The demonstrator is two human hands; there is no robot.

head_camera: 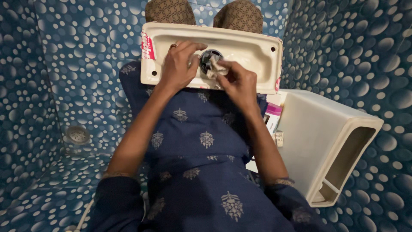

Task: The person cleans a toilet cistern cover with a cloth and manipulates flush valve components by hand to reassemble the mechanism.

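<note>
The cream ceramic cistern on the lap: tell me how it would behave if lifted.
The cream ceramic cistern looks thick-walled, so probably heavy and rigid. Its glazed surface shines, likely slippery. Resting across the lap with only the left hand steadying it, it could tip.

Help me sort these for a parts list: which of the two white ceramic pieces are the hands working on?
The shallow lid-like piece on the lap: both hands, left hand and right hand, are at its centre hole. The deeper tank lies untouched beside.
</note>
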